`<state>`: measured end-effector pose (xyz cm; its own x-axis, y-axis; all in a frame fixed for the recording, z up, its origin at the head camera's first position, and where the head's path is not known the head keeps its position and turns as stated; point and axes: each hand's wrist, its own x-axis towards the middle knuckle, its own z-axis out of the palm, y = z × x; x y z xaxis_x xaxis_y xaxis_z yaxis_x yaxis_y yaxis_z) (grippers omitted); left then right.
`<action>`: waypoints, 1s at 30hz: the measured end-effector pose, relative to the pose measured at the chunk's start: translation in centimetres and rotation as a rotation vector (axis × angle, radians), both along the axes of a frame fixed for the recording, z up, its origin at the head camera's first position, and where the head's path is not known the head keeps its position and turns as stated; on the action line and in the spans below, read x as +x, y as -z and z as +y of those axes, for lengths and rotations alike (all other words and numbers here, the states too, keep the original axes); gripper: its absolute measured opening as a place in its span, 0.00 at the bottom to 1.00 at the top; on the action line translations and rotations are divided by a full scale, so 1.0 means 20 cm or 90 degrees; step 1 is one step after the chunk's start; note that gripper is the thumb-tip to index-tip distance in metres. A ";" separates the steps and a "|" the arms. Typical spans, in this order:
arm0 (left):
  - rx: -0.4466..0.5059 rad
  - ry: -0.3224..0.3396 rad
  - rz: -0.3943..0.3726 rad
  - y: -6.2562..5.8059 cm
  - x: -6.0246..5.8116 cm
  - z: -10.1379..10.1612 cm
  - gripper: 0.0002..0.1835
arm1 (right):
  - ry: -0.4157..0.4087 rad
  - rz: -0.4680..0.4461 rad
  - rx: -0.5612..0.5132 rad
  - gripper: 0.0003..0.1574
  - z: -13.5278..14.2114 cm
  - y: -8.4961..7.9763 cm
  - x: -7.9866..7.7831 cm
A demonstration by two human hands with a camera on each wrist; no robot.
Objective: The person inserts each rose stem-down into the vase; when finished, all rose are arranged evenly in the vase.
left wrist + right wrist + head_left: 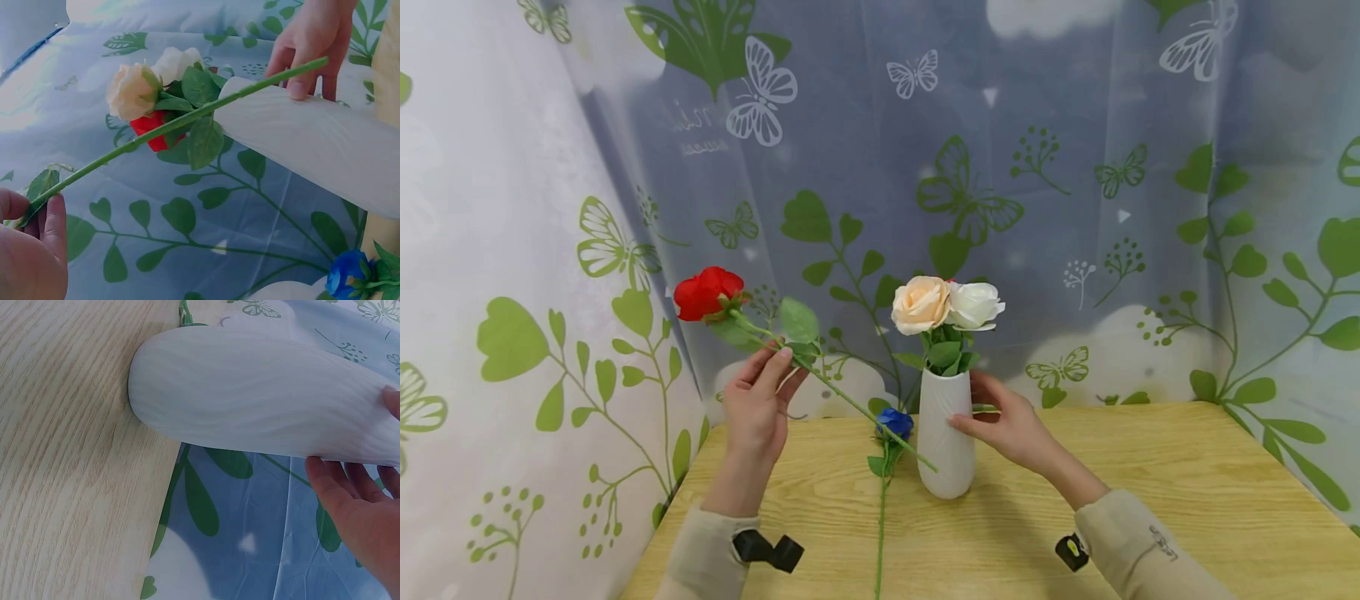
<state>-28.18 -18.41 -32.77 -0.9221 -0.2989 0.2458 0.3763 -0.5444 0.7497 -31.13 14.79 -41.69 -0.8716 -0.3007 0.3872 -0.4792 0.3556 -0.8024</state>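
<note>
Red cloth-like rose (709, 293) with a long green stem (131, 145) hangs up to the left of the tall white ribbed vase (946, 433), its bloom pointing away and its cut end slanting down across the vase's front in the head view; whether that end touches the wall, you cannot tell. Your left hand (760, 402) pinches the stem near the leaves just below the bloom, while your right hand (1011, 423) grips the vase's side, thumb in front and fingers behind. A hold that far from the cut end will likely let the tip swing, so a grip lower down should steer it better. To meet the mouth, the tip would need lifting above the rim and the stem turning upright. Mind the cream-peach rose (920, 305), the white rose (976, 306) and the second red rose (149, 130) crowding the opening; a slow approach through a gap should spare their leaves. Steady the vase lightly, and clear the blue rose (895, 422) lying beside it on the pale wooden bench (1187, 450).
</note>
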 end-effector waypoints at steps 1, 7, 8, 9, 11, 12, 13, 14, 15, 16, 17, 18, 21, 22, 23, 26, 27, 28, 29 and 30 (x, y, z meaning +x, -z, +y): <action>0.008 -0.005 0.004 -0.01 0.00 0.00 0.10 | 0.000 -0.001 0.000 0.48 0.00 0.00 0.00; 0.053 -0.039 0.032 -0.05 -0.01 0.01 0.11 | 0.004 -0.006 0.002 0.48 0.00 0.00 0.00; 0.063 -0.042 0.034 -0.05 -0.01 0.01 0.10 | 0.004 -0.005 0.003 0.48 0.00 0.00 0.00; 0.070 -0.044 0.036 -0.06 -0.01 0.01 0.10 | 0.003 -0.005 0.002 0.48 0.00 0.00 0.01; 0.086 -0.050 0.037 -0.06 -0.01 0.01 0.10 | 0.005 -0.006 0.002 0.48 0.00 0.00 0.01; 0.093 -0.054 0.036 -0.07 -0.01 0.02 0.10 | 0.005 -0.008 0.001 0.49 0.00 0.00 0.01; 0.097 -0.058 0.035 -0.07 -0.01 0.02 0.10 | 0.004 -0.009 0.000 0.49 0.00 0.00 0.01; 0.100 -0.063 0.034 -0.07 -0.01 0.02 0.10 | 0.004 -0.011 -0.001 0.49 0.00 0.00 0.01; 0.102 -0.068 0.034 -0.07 -0.01 0.02 0.10 | 0.004 -0.014 -0.002 0.49 0.00 0.00 0.01; 0.109 -0.070 0.034 -0.07 -0.01 0.02 0.09 | 0.004 -0.016 -0.002 0.49 0.00 0.00 0.01; 0.112 -0.076 0.034 -0.07 -0.01 0.02 0.08 | 0.003 -0.017 -0.002 0.49 0.00 0.00 0.01; 0.114 -0.080 0.035 -0.07 -0.01 0.02 0.08 | 0.004 -0.018 -0.001 0.49 0.00 0.00 0.01; 0.114 -0.088 0.045 -0.08 -0.01 0.03 0.06 | 0.005 -0.015 -0.001 0.49 -0.01 0.00 0.01; 0.110 -0.091 0.051 -0.08 -0.01 0.04 0.06 | 0.004 -0.013 -0.001 0.49 -0.01 0.00 0.01; 0.100 -0.097 0.055 -0.08 -0.01 0.04 0.06 | 0.005 -0.010 0.000 0.49 -0.01 0.00 0.01; 0.069 -0.113 0.078 -0.09 -0.01 0.07 0.08 | 0.005 -0.005 0.000 0.49 0.00 -0.01 0.00; 0.058 -0.119 0.088 -0.09 -0.01 0.07 0.08 | 0.005 -0.005 0.000 0.49 0.00 -0.01 0.00; 0.048 -0.125 0.098 -0.09 -0.01 0.08 0.08 | 0.006 -0.004 0.001 0.49 0.00 -0.01 0.00; 0.037 -0.130 0.106 -0.09 -0.01 0.08 0.08 | 0.005 -0.004 0.000 0.49 0.00 -0.01 0.01; 0.027 -0.136 0.115 -0.09 -0.01 0.09 0.08 | 0.004 -0.005 -0.002 0.49 0.00 -0.01 0.01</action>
